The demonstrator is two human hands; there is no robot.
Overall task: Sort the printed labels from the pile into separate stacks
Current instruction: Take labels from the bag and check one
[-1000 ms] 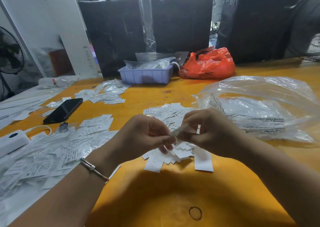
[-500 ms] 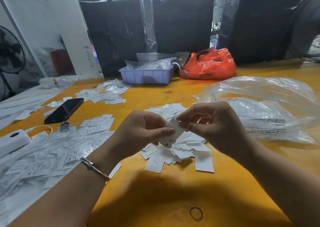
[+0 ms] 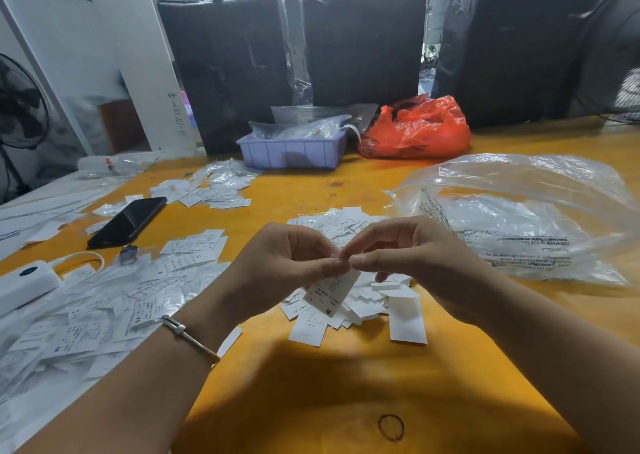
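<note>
Both hands meet at the centre of the frame: the left hand (image 3: pixel 287 266) pinches the top edge of a single label (image 3: pixel 331 291) between thumb and forefinger, while the right hand (image 3: pixel 412 259) has its fingers curled with thumb and fingertips touching the same top edge, though whether it truly grips I cannot tell for sure. That label is a small white rectangle, hanging tilted, with fine dark print and a bold "M" near its lower corner. Directly beneath it lies the pile of labels (image 3: pixel 353 301) on the yellow desk (image 3: pixel 346 384), some face down and blank. A wider spread of printed labels (image 3: pixel 104 301) covers the left of the frame, with another batch (image 3: pixel 211 190) further up. Bare desk shows at the lower centre, marked by a small dark ring (image 3: pixel 391 427). A clear plastic bag (image 3: pixel 519 218) crowds the right, a black phone (image 3: pixel 128 221) the left. A bracelet (image 3: pixel 190 336) circles the left wrist; both forearms angle inward from the lower corners.
</note>
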